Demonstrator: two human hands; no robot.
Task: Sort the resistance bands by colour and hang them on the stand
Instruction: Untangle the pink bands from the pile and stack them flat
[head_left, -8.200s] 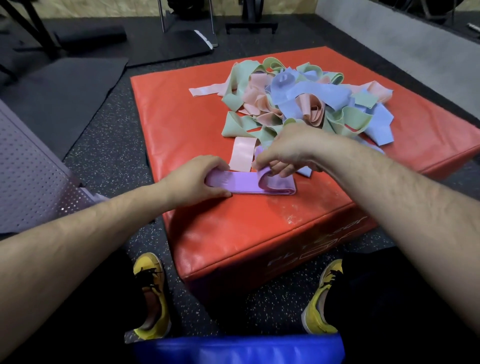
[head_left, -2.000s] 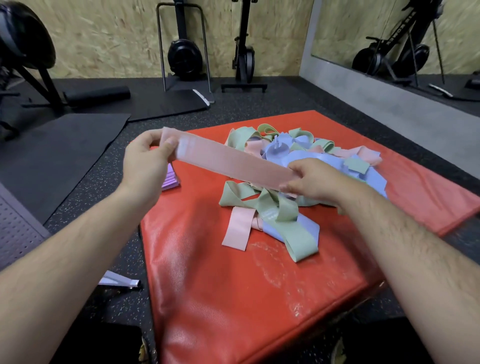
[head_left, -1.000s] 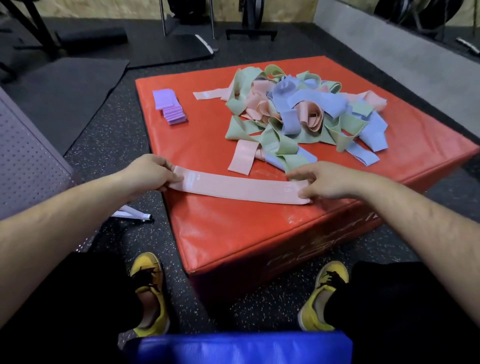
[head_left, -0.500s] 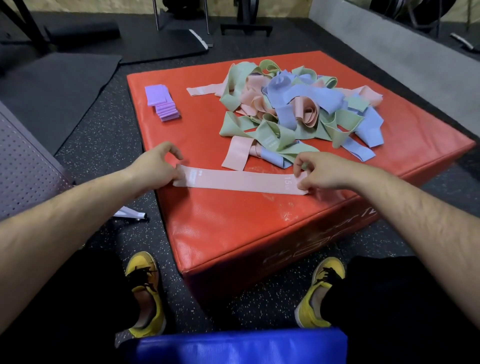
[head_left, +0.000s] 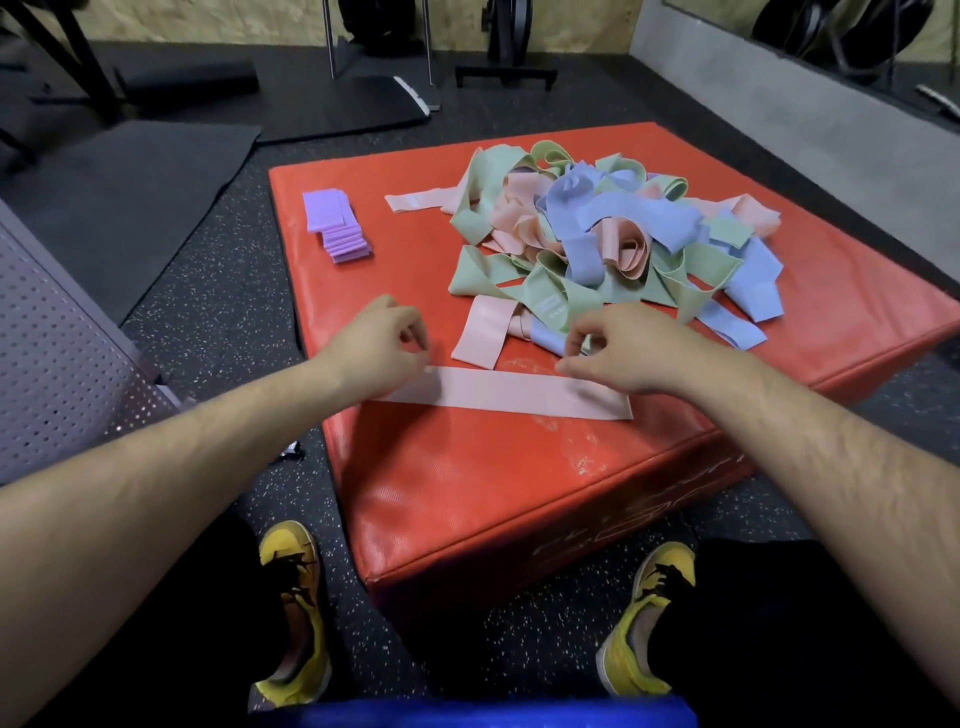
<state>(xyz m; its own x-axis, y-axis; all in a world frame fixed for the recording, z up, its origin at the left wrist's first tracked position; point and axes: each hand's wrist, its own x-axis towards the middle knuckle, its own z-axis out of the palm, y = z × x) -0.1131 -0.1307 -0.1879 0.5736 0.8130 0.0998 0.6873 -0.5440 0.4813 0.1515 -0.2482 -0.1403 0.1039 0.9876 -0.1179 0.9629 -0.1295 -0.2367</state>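
Speckled black rubber floor (head_left: 218, 291) surrounds a red padded box (head_left: 519, 493); black mats (head_left: 119, 182) lie left, chipboard wall (head_left: 234, 21) beyond it.

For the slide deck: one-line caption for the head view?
The left hand and right hand pinch a pink band laid flat on the red pad, folded purple stack and unsorted band pile behind.
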